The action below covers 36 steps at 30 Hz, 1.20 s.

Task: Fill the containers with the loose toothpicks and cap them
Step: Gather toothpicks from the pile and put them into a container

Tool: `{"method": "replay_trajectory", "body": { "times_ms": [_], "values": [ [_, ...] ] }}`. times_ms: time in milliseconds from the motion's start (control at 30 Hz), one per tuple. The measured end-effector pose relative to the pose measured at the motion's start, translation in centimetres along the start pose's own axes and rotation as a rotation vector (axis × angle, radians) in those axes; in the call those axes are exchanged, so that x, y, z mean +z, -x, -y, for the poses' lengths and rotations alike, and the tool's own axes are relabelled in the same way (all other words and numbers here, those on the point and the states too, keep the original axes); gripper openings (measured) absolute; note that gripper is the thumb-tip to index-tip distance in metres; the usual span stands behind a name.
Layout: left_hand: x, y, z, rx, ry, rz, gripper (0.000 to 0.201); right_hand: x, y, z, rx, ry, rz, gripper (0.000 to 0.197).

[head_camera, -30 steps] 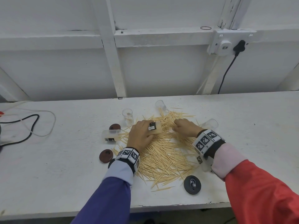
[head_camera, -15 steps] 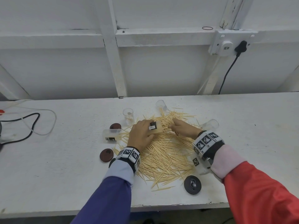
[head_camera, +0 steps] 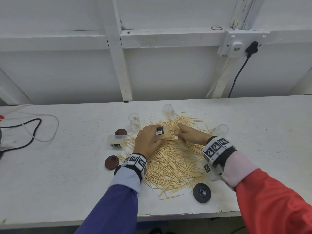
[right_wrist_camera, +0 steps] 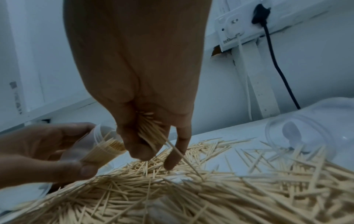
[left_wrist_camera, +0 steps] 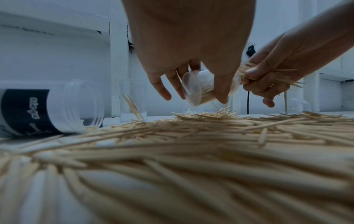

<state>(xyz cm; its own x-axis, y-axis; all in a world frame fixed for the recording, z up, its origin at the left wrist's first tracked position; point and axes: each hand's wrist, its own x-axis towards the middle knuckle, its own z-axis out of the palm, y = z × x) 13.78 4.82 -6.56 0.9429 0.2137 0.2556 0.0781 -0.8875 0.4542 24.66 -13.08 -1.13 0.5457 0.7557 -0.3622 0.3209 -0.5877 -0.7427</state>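
Observation:
A wide pile of loose toothpicks [head_camera: 172, 159] covers the middle of the white table [head_camera: 67, 166]. My left hand [head_camera: 148, 141] grips a clear container [head_camera: 163, 132], tilted on its side above the pile and nearly full of toothpicks [left_wrist_camera: 203, 89]. My right hand [head_camera: 189, 135] holds a bunch of toothpicks [right_wrist_camera: 151, 133] right at the container's mouth [right_wrist_camera: 103, 136]. Other clear containers sit around: one upright [head_camera: 134, 120], one lying with a dark label [head_camera: 116, 141], one lying at the back [head_camera: 169, 110], one lying at the right [head_camera: 220, 129].
Two dark red caps [head_camera: 120, 132] [head_camera: 111, 162] lie left of the pile and a black cap [head_camera: 202, 192] lies near the table's front edge. Cables [head_camera: 28, 130] trail at the far left. A wall socket with a black plug [head_camera: 251, 48] is behind.
My right hand has lifted from the pile with a bunch of toothpicks and moved left to the mouth of the container. The left hand has stayed put.

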Motion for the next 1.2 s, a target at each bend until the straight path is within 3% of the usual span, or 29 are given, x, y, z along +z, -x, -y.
{"method": "replay_trajectory", "body": {
  "times_ms": [500,567,733,967,1200],
  "values": [
    [0.2,-0.1,0.3,0.090,0.003,0.037,0.054,-1.3,-0.4,2.0,0.099,0.309,0.225,0.017],
    [0.3,-0.1,0.3,0.117,0.005,0.061,0.055,-1.4,-0.6,2.5,0.113,0.359,0.221,0.011],
    [0.4,0.0,0.4,0.121,0.014,0.074,0.056,-1.7,-1.3,3.5,0.037,0.518,0.170,0.018],
    [0.5,-0.1,0.3,0.087,0.022,0.036,0.055,-2.7,-1.0,3.3,-0.046,0.331,-0.076,0.026],
    [0.5,-0.1,0.5,0.044,0.040,0.007,0.054,-2.9,-0.7,2.3,-0.060,0.056,-0.161,0.039]
  ]
}}
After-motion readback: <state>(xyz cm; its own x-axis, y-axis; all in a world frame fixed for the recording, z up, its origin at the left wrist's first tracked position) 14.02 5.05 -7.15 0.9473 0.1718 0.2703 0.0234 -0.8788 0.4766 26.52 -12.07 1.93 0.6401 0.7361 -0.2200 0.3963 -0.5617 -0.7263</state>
